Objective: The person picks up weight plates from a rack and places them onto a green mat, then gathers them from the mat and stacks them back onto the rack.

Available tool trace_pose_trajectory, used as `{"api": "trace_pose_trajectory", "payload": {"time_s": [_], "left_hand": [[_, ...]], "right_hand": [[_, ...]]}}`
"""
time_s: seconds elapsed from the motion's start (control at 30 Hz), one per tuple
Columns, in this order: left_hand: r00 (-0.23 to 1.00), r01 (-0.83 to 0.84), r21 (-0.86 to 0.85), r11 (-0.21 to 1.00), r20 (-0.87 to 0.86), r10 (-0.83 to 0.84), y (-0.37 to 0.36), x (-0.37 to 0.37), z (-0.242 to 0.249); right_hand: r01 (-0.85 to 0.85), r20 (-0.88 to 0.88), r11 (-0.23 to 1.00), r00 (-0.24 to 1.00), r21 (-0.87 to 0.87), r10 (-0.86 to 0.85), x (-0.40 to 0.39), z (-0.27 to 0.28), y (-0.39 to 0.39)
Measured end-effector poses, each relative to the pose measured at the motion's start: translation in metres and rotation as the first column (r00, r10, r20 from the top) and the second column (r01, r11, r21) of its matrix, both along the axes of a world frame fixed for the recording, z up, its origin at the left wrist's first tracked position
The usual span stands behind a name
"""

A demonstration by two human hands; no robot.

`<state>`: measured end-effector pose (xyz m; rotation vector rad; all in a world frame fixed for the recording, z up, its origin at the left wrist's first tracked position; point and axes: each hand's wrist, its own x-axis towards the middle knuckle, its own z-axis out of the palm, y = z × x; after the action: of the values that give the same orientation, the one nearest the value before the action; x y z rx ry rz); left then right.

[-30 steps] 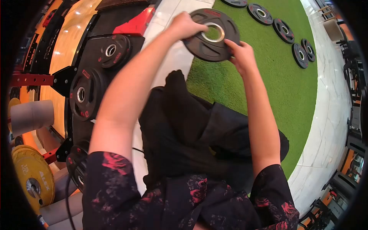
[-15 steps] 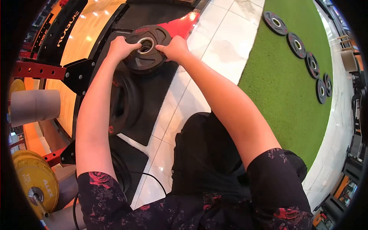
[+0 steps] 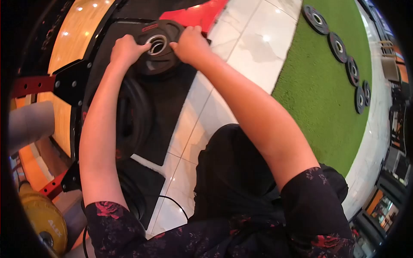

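A black weight plate [image 3: 157, 66] with a metal-ringed centre hole is between my two hands, above the black mat. On its left side, my left hand [image 3: 126, 52] is closed over the rim, the thumb resting on the face near the hole. My right hand [image 3: 192, 45] grips the opposite rim, also with its thumb on the face. Both hands' fingertips are partly hidden behind the plate. Just below it in view, beside my left forearm, lie larger black plates [image 3: 144, 114], partly covered by that arm.
Several black plates [image 3: 337, 47] lie in a row on the green turf [image 3: 309, 99] to the right. A red panel [image 3: 198, 15] is beyond the held plate. Rack uprights [image 3: 69, 84] and a yellow plate [image 3: 45, 217] stand left. A black cable [image 3: 174, 199] crosses the tiles.
The held plate and both hands sit slightly higher and farther left in view. The view itself has shifted, and both hands keep their grip on the rim.
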<state>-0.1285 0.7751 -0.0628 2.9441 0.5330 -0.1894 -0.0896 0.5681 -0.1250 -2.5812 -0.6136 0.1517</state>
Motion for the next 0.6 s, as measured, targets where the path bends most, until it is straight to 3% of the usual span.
{"api": "trace_pose_trajectory", "payload": {"time_s": [0.03,0.1,0.17,0.2,0.27,0.33,0.37,0.43,0.47,0.5,0.57,0.6], "left_hand": [[1.000,0.004,0.026,1.000,0.008,-0.004,-0.003,-0.002,-0.001],[0.999,0.022,0.069,0.997,0.023,-0.024,-0.005,-0.004,-0.004],[1.000,-0.002,0.048,0.999,-0.031,0.003,-0.007,-0.004,-0.004],[1.000,0.007,0.036,0.999,-0.028,-0.006,0.001,-0.003,-0.012],[1.000,0.024,0.025,0.999,-0.018,-0.024,-0.008,-0.005,-0.018],[0.956,0.083,0.283,0.955,0.249,-0.157,-0.032,-0.012,-0.014],[0.953,0.087,0.285,0.955,0.254,-0.163,-0.044,-0.005,-0.014],[0.898,0.179,0.027,0.983,0.403,-0.175,-0.072,0.020,-0.013],[0.903,0.206,-0.240,0.949,0.421,-0.090,-0.095,0.032,-0.008],[0.928,0.191,-0.335,0.923,0.368,-0.058,-0.118,0.041,-0.003],[0.921,0.244,-0.321,0.915,0.373,-0.115,-0.167,0.060,-0.001],[0.916,0.278,-0.340,0.898,0.375,-0.141,-0.191,0.071,0.000]], "right_hand": [[-0.066,0.104,0.992,0.992,-0.106,0.077,0.003,-0.013,0.004],[0.049,-0.070,0.997,0.997,0.062,-0.045,0.004,-0.025,0.004],[0.089,-0.261,0.988,0.964,0.130,-0.052,-0.008,0.010,-0.016],[0.105,-0.249,0.987,0.966,0.123,-0.071,-0.008,0.015,-0.023],[-0.017,-0.334,0.993,0.941,0.115,0.055,-0.007,0.019,-0.035],[0.014,-0.316,0.990,0.948,0.143,0.032,-0.003,0.022,-0.048],[0.032,-0.304,0.984,0.952,0.173,0.022,0.000,0.023,-0.054],[0.082,-0.248,0.977,0.968,0.195,-0.032,0.014,0.026,-0.072],[0.087,-0.281,0.952,0.960,0.294,-0.001,0.026,0.029,-0.088],[0.095,-0.308,0.916,0.951,0.391,0.033,0.035,0.031,-0.105],[0.250,-0.222,0.919,0.957,0.306,-0.186,0.045,0.042,-0.152],[0.263,-0.206,0.917,0.956,0.301,-0.207,0.049,0.049,-0.186]]}}
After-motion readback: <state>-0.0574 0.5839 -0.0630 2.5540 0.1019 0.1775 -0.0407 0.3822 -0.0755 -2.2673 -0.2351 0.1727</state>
